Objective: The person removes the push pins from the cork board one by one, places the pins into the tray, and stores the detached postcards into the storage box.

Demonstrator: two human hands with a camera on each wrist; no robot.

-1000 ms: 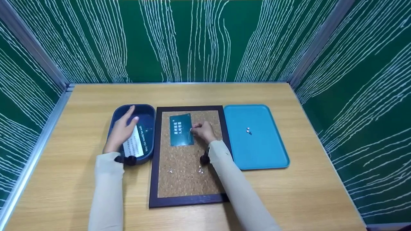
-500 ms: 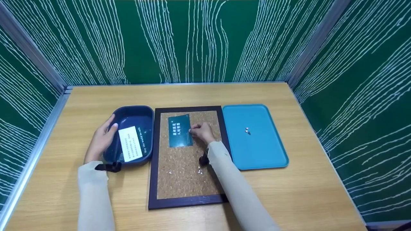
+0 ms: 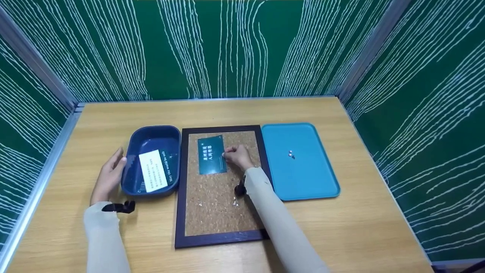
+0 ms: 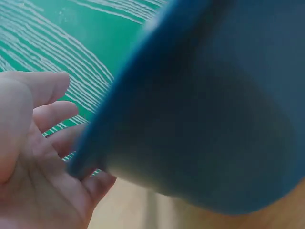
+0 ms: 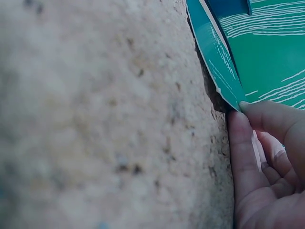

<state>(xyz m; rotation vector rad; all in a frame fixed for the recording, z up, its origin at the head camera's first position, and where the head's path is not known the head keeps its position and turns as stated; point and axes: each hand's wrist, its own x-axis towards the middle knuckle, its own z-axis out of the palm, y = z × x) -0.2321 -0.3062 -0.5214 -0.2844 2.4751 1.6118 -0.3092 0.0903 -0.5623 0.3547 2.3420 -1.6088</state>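
A green card (image 3: 212, 154) with white characters lies on the upper left of a cork board (image 3: 212, 212) in a dark frame. My right hand (image 3: 238, 156) pinches the card's right edge between thumb and finger; in the right wrist view that edge of the card (image 5: 217, 62) stands a little off the cork. My left hand (image 3: 108, 176) is at the left side of a navy blue basin (image 3: 130, 167), fingers loosely bent and holding nothing. The left wrist view has its palm and fingers (image 4: 52, 112) right at the basin's rim. Inside the basin lie a white printed card (image 3: 153, 170) and a dark green one (image 3: 170, 167).
Right of the board, a turquoise tray (image 3: 307, 182) holds several tiny pieces (image 3: 291, 154). Small clear pieces (image 3: 235, 202) lie on the lower cork. Green walls (image 3: 242, 49) with white lines surround the wooden table (image 3: 363, 227) behind and on both sides.
My left hand has moved from over the basin down and left to its outer side, uncovering the cards inside. The right hand keeps its pinch on the green card in the same place.
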